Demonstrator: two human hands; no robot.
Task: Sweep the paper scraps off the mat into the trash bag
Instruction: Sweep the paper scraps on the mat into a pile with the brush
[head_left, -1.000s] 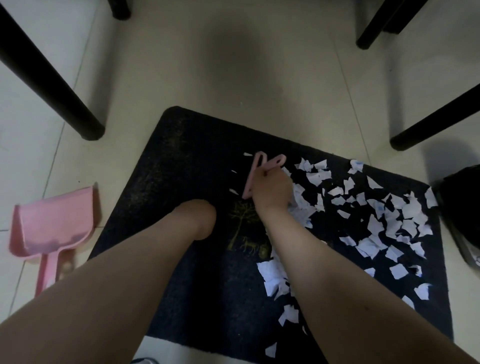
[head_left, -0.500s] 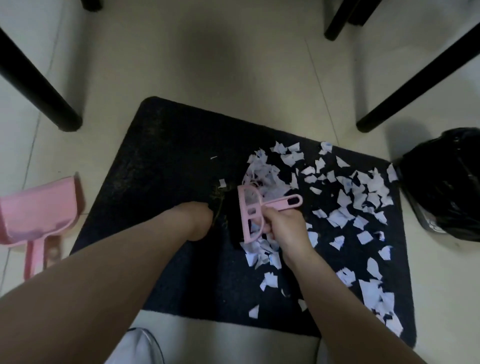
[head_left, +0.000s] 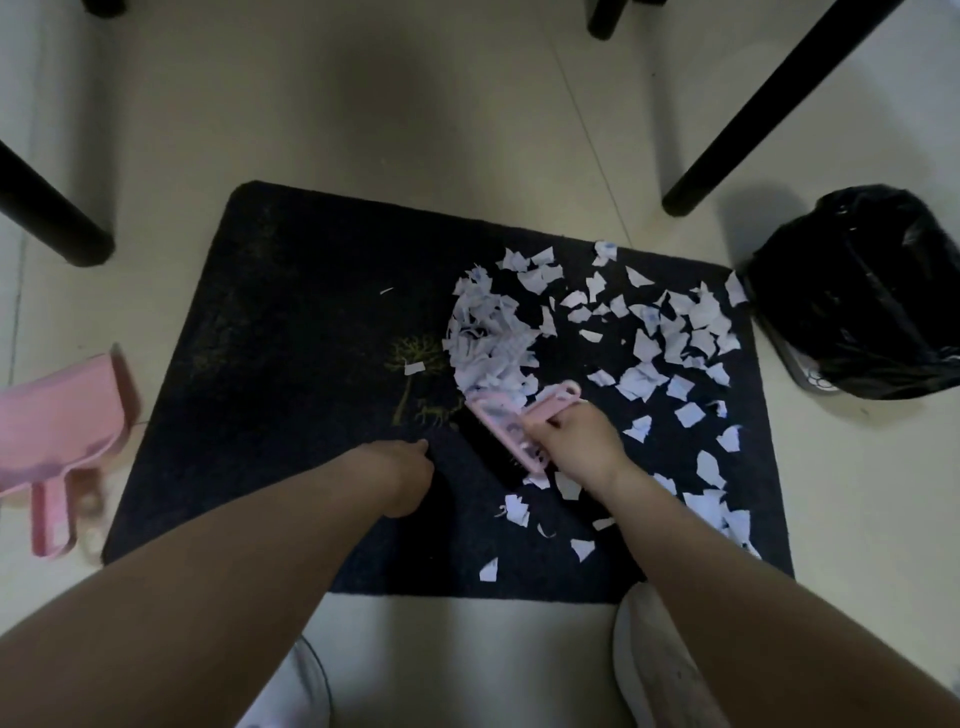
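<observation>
Pink brush apparently nearer now.

No legible text, label, brand, number or sign found anywhere in view. The dark mat carries a yellowish tree-and-animal motif near its centre, a picture only, without lettering. The paper scraps just right of that motif show faint bluish marks, too small and blurred to read. The pink brush below the motif bears no readable marking.
</observation>
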